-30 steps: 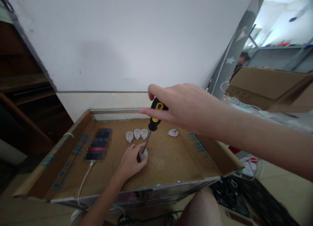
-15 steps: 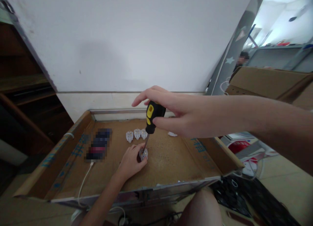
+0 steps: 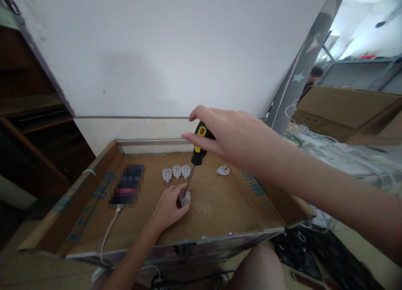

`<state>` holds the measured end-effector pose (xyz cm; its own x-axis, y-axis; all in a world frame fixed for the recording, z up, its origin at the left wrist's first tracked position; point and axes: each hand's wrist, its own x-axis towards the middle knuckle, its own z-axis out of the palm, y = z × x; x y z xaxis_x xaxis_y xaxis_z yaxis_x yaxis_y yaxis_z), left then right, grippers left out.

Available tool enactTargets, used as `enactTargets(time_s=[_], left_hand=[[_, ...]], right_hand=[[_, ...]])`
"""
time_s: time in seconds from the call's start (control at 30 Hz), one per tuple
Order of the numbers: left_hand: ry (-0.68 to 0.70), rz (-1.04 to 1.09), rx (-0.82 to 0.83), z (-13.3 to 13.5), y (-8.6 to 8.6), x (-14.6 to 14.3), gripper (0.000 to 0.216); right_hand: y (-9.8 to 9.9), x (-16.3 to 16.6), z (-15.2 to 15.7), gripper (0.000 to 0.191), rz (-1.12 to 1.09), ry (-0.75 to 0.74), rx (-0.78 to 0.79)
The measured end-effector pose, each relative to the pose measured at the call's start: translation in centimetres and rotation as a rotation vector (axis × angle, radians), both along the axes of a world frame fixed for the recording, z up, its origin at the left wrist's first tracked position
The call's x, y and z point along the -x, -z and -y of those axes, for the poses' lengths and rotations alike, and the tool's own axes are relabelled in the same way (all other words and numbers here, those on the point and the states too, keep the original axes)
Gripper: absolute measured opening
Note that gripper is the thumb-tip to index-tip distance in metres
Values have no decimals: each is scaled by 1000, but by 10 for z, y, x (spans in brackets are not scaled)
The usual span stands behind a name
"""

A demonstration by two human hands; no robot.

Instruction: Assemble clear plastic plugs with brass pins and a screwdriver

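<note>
In the right hand (image 3: pixel 220 131), a black-and-yellow screwdriver (image 3: pixel 198 150) is grasped: its handle is enclosed between the thumb and the other fingers, and the ends of some fingers are hidden. The tool is tilted, with the handle leaned toward one o'clock and the shaft pointed down toward seven o'clock. By its tip a clear plug (image 3: pixel 186 199) is met, though the exact place of contact is too small to be told.

This plug is gripped by the left hand (image 3: pixel 171 204), between thumb and fingers, near the middle of the cardboard-covered tabletop (image 3: pixel 216 210).

As seen from the gripped plug, three similar plugs (image 3: pixel 176 171) are lined up between eleven and twelve o'clock; the leftmost of them is set slightly apart from the other two. One more clear piece (image 3: pixel 223 170), with metal on it, is found at two o'clock, apart from the row. Between nine and ten o'clock a phone (image 3: pixel 127 185) is laid, its screen blurred, and to its lower end a white cable (image 3: pixel 108 231) is joined. Farther away, toward two o'clock, an open carton (image 3: pixel 351 106) and a person (image 3: pixel 315 74) can be seen.
</note>
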<state>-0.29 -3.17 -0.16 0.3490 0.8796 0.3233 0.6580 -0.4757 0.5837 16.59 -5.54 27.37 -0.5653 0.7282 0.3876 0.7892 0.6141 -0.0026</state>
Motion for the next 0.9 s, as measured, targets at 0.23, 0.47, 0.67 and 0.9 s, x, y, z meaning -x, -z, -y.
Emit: enactTargets(time_s=[0.23, 0.47, 0.67, 0.9], left_hand=[[-9, -5, 4, -1, 1, 0, 44], [1, 19, -5, -1, 1, 0, 45], [10, 11, -7, -1, -1, 0, 45], [3, 20, -8, 0, -2, -1, 44]], right_hand=[[0, -1, 2, 35, -14, -212, 197], [1, 1, 1, 35, -17, -247, 172], [5, 6, 3, 33, -87, -80, -17], [3, 8, 4, 29, -75, -303, 192]])
